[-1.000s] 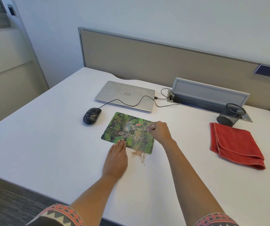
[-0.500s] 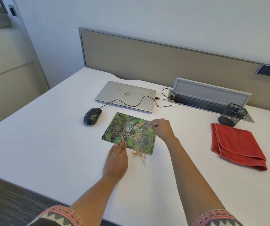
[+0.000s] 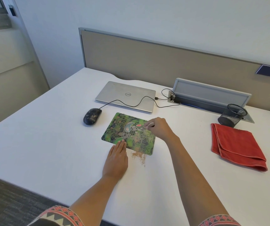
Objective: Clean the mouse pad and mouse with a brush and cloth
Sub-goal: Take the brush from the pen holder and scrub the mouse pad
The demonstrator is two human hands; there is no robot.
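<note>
I see the mouse pad (image 3: 127, 134), green with a printed pattern, lying flat mid counter (image 3: 49, 136). My left hand (image 3: 116, 159) is flat, palm on the counter, with the fingers (image 3: 120, 145) straight and together and their tips on the pad's near edge. My right hand (image 3: 159, 128) is over the pad's far right part. Its fingers are curled and pinch a small brush (image 3: 145, 127), which is mostly hidden, only a pale tip showing over the pad.

Brown crumbs (image 3: 138, 156) sit on the counter at the pad's near edge, just right of my left hand. The mouse (image 3: 92, 116) is dark with pale specks and lies left of the pad, a bit farther back and not touching it. Its cable (image 3: 131, 104) runs over the closed silver laptop (image 3: 126, 95) behind the pad.

A red cloth (image 3: 235, 147) lies folded at far right, well apart from the pad. A black mesh cup (image 3: 233, 115) stands just beyond it.
</note>
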